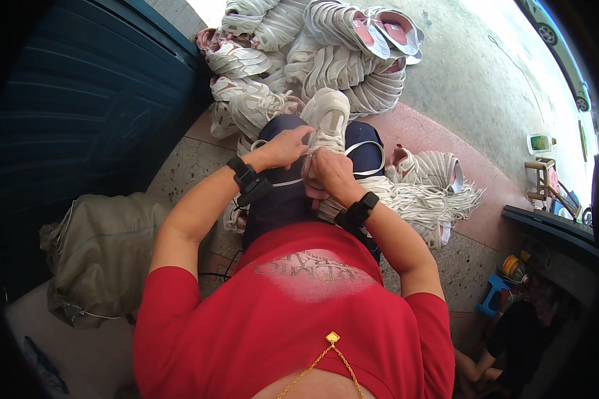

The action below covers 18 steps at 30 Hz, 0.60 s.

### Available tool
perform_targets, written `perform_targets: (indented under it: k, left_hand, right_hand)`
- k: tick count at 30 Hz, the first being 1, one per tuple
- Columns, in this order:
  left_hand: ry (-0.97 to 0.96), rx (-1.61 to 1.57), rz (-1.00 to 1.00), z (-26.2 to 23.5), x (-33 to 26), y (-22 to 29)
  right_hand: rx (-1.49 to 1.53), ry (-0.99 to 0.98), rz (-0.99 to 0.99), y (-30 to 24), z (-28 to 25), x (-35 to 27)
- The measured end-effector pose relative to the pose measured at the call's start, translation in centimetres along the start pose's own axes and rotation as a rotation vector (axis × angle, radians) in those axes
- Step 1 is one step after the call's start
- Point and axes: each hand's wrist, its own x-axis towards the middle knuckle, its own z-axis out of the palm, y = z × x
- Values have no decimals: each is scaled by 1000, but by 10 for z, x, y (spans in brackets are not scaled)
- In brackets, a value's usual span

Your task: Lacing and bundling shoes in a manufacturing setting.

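Note:
A white-and-beige sneaker [329, 114] rests on my lap between my knees, toe pointing away from me. A loose white shoelace [381, 154] loops out over my thighs on both sides of it. My right hand [334, 174] is closed at the sneaker's upper lacing, its fingertips pinching the lace; its lower fingers curl near the shoe's opening. To the left of the sneaker is my left hand [285, 149], its index finger stretched toward the shoe and its thumb apart from it. Its other fingers are partly hidden.
Stacked white shoe uppers [359, 80] and sneakers are piled beyond my knees. A bundle of white laces [426, 201] lies to my right. A dark blue door [93, 100] and a grey-brown sack [106, 253] stand left. At right are a bamboo stool [542, 178] and another person's arm [476, 366].

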Motion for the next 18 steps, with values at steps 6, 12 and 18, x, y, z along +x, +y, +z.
perform_targets:
  k: [6, 12, 18]
  left_hand:
    - [30, -301, -121, -8, 3, 3]
    - [82, -341, -190, -6, -3, 0]
    - [92, -411, -229, -2, -4, 8]
  right_hand:
    - [-167, -153, -206, -7, -17, 4]
    - [-208, -72, -178, -5, -18, 2]
    - [-385, -233, -295, -25, -23, 5]
